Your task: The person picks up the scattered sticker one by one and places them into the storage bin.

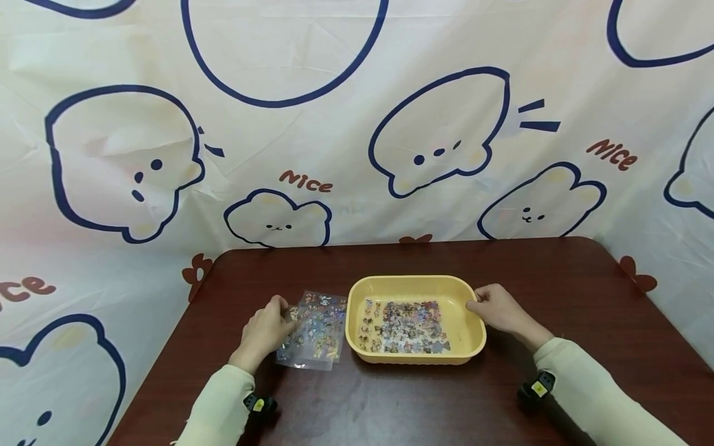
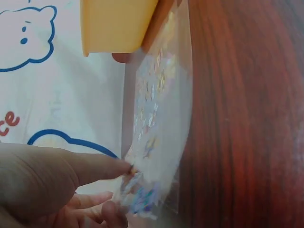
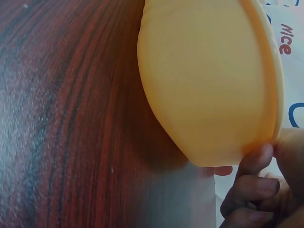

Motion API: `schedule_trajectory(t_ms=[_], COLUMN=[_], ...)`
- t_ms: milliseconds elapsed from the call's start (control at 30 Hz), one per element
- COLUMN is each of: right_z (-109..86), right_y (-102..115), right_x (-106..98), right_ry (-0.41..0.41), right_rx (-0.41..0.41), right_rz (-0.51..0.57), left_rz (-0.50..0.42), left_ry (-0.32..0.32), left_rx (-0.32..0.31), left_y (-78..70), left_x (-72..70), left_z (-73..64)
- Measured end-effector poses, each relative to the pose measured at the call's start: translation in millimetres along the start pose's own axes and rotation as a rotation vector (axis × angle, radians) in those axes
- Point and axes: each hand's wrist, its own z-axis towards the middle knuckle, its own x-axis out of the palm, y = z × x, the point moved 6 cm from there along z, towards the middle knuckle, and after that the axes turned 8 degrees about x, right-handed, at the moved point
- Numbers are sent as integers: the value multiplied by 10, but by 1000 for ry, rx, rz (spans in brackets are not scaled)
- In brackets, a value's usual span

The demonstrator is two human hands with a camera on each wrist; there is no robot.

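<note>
A shallow yellow tray (image 1: pixel 413 358) stands on the table, with many small printed cartoon pieces (image 1: pixel 413 325) lying on its bottom. My right hand (image 1: pixel 499 308) grips the tray's right rim between thumb and curled fingers; the right wrist view shows the tray's outer wall (image 3: pixel 209 85) above those fingers. Left of the tray lie overlapping clear plastic sheets (image 1: pixel 320 328) dotted with small colourful figures. At their left edge my left hand (image 1: pixel 263 332) pinches the plastic between thumb and fingers. In the left wrist view the sheet (image 2: pixel 159 114) stretches away from the thumb toward the tray.
Everything stands on a dark reddish-brown wooden table (image 1: pixel 424 402) with rounded back corners. Behind it hangs a white cloth (image 1: pixel 346 136) printed with blue cartoon outlines. A wrist device (image 1: pixel 259 404) sits on the left sleeve, another (image 1: pixel 538 387) on the right.
</note>
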Motion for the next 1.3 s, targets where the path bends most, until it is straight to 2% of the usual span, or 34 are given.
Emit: schedule_trajectory(t_ms=[433, 767, 1300], right_z=[1, -23, -6], right_y=[3, 37, 32], right_x=[-7, -9, 4], right_ry=[-4, 2, 10], right_rx=[15, -5, 17], right_rz=[-8, 4, -8], left_rz=[-74, -128, -160], left_ry=[-22, -92, -125], left_rx=[-19, 15, 59], left_y=[-13, -38, -139], left_x=[-152, -310, -511], left_z=[12, -9, -45])
